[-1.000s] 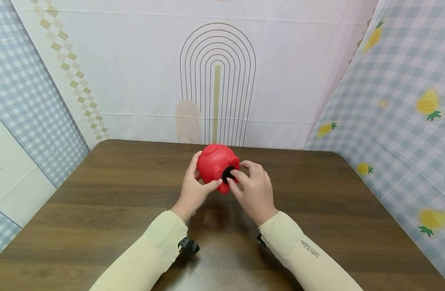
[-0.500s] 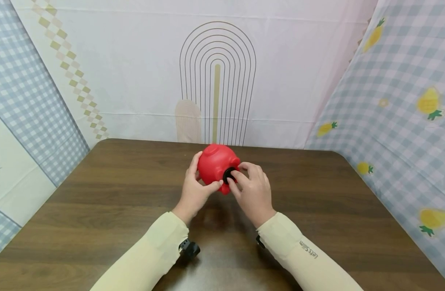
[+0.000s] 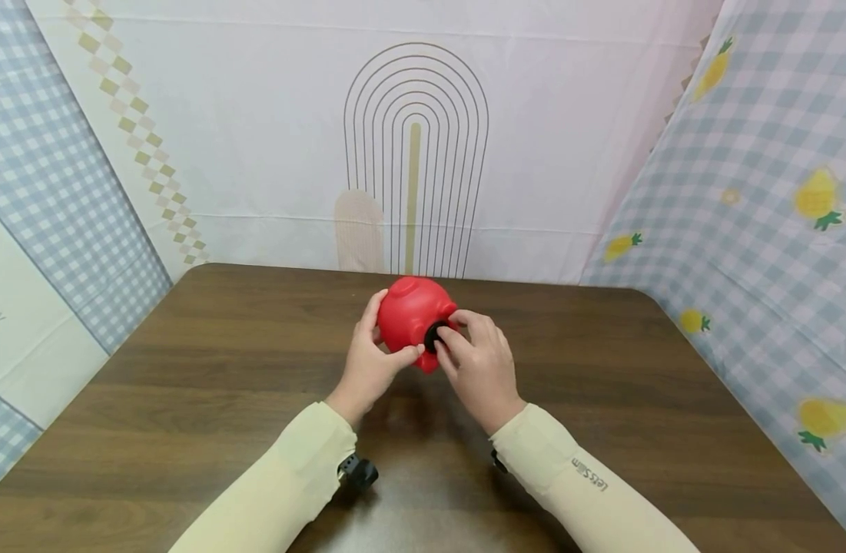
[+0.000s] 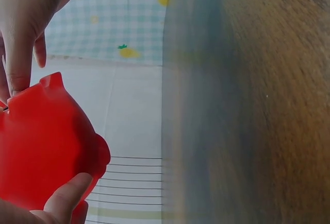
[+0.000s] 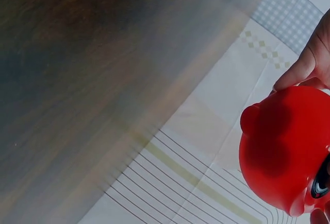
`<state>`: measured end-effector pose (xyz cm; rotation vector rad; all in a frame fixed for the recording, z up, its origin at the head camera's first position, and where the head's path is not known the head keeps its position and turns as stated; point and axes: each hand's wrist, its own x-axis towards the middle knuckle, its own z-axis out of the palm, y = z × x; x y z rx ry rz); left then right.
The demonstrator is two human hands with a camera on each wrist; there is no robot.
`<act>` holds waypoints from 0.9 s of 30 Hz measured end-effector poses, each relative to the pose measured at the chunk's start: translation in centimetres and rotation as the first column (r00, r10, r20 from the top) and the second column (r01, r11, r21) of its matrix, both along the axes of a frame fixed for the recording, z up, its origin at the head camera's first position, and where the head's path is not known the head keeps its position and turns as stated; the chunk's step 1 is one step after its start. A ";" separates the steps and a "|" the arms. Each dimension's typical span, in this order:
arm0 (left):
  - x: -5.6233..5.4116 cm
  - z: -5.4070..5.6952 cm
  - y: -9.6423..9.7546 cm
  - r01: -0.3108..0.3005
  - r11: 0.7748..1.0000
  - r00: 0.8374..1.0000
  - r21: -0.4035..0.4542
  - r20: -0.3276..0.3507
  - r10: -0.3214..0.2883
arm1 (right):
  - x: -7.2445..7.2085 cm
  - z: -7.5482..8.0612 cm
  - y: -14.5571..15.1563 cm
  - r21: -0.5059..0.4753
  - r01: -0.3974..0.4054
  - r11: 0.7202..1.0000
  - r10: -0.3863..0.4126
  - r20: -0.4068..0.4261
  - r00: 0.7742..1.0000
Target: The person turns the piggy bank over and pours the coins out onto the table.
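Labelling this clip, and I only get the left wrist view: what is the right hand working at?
Observer: In the head view, the right hand has its fingertips at a black round part on the red object.
Operator: Anything by the left cuff?
Observer: Yes, a black device shows beside it in the head view.
Operator: And the right sleeve?
Observer: Dark lettering is printed on it.
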<state>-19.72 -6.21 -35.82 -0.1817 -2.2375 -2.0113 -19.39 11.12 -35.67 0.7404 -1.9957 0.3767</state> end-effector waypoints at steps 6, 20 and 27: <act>0.2 0.2 -0.2 0.006 1.000 1.000 -0.016 0.010 -0.006 | 0.1 0.1 0.0 0.015 -0.041 0.999 0.041 -0.004 0.999; 0.2 0.1 -0.4 0.017 0.998 0.999 -0.053 0.038 -0.015 | 0.0 -0.1 0.4 0.055 -0.100 0.993 0.101 -0.008 0.995; 0.0 0.2 -0.6 0.044 0.997 0.997 -0.064 0.058 -0.040 | -0.3 -0.3 0.8 0.090 -0.143 0.986 0.145 -0.022 0.989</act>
